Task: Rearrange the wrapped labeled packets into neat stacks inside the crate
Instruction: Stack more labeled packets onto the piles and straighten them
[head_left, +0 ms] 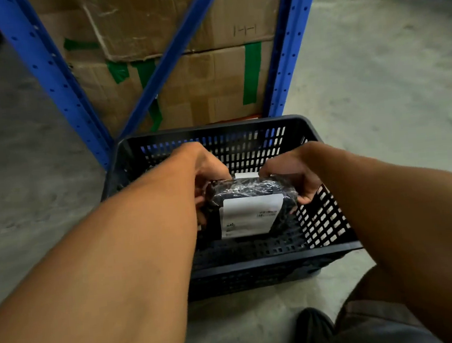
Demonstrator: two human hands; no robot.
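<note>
A black slotted plastic crate [254, 261] stands on the concrete floor in front of me. Inside it I hold a dark packet [248, 191] wrapped in clear film, with a white label on its near face. My left hand [206, 173] grips the packet's left end and my right hand [293, 176] grips its right end. The packet stands on edge, tilted toward me, above the crate's floor. A sliver of another white label [245, 175] shows just behind it. What lies under the packet is hidden.
A blue steel rack [48, 85] with a diagonal brace rises right behind the crate. Taped cardboard boxes [203, 85] with green tape fill it. Bare concrete floor [375, 76] spreads left and right. My knee and dark shoe [314, 325] sit at the bottom right.
</note>
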